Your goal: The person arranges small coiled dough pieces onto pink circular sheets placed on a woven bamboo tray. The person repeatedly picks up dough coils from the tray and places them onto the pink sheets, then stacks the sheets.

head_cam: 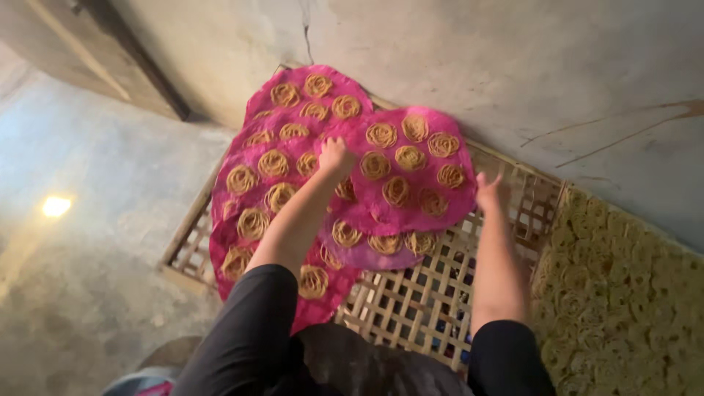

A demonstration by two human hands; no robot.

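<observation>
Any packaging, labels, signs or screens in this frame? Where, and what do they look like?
None in view: no package, label, sign or screen.
What is there: pink sheets bearing tan noodle coils, lying on a woven lattice rack against the wall.
Left hand rests on the sheets; right hand is at the edge of the right sheet.
Mat of loose noodle coils at right.

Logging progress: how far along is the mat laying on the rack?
Done: one pink mat of noodle coils lies flat on the lattice rack. In hand: left hand and right hand hold a second mat. Left: the rack's right part is bare.
</observation>
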